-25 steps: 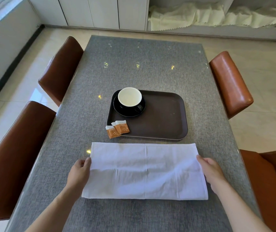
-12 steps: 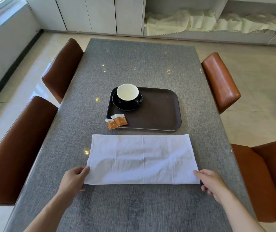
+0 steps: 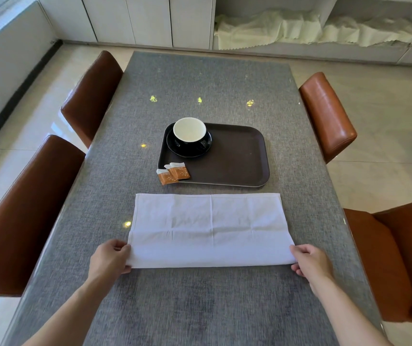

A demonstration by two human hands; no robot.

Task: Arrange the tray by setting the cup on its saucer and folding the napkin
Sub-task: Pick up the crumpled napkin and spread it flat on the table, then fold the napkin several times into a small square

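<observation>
A white napkin lies as a wide folded rectangle on the grey table, in front of a dark brown tray. My left hand grips the napkin's near left corner and my right hand grips its near right corner. A black cup with a white inside stands on a black saucer in the tray's far left corner. Two orange sachets rest across the tray's near left rim.
Brown leather chairs stand at both sides of the grey table: two on the left and two on the right. White cabinets and a shelf with pale cloths line the far wall.
Both hands slid from the napkin's side edges down to its near corners and closed on them. The view pulled back, so the napkin and tray sit farther from me.
</observation>
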